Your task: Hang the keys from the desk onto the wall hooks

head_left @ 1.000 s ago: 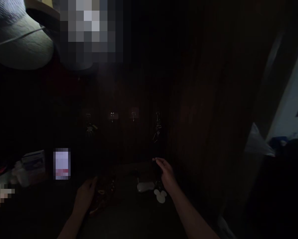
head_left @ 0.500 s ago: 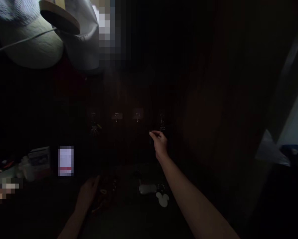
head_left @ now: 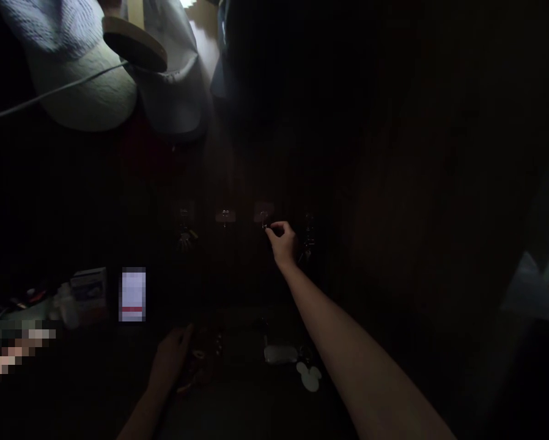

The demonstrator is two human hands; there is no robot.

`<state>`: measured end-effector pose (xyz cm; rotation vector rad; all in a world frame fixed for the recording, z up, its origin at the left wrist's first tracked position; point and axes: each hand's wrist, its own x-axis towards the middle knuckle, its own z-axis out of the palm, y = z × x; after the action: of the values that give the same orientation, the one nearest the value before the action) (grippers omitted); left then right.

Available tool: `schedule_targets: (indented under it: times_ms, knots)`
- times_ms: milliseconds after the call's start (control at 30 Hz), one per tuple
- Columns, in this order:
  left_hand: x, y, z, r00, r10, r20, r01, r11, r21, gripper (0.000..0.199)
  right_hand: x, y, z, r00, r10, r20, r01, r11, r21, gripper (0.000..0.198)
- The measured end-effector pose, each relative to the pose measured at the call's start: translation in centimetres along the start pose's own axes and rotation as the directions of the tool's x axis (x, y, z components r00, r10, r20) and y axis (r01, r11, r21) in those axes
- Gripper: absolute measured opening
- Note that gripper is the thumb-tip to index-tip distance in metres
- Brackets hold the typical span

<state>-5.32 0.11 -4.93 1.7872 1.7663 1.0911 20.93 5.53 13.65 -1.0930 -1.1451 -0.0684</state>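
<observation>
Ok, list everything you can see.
caps: at least two, pale, upper left
disc: one, tan, in front of caps
cord: one, pale, upper left
hooks: four, metallic, centre
key bunches: two, silvery, outer hooks
box: one, pale, left
container: one, whitish, beside box
pixelated patches: two, mixed colours, left
oblong item: one, pale grey, lower centre
tag: one, white, beside oblong item
cluster: count unclear, reddish, lower centre
plastic sheet: one, translucent, right
left hand: one, bare, beside cluster
right hand: one, bare, at third hook from left
</observation>
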Motion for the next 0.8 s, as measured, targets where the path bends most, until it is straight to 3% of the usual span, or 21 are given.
schedule_targets:
  times_ms: [467, 800]
  knots:
    - [0.1, -0.1, 0.0, 1.0, 0.008, -0.006, -0.008, 1.0, 0.018, 0.043, -0.3, 1.3, 2.0, 0.998, 0.054, 0.024, -0.054, 0.999, 0.006, 0.02]
    - [0.4, -0.4, 0.1, 1.0, 0.024, -0.003, -0.023, 0.998, 0.052, 0.046, -2.0, 2.4, 1.7, 0.995, 0.078, 0.069, -0.084, 0.993, 0.081, 0.033]
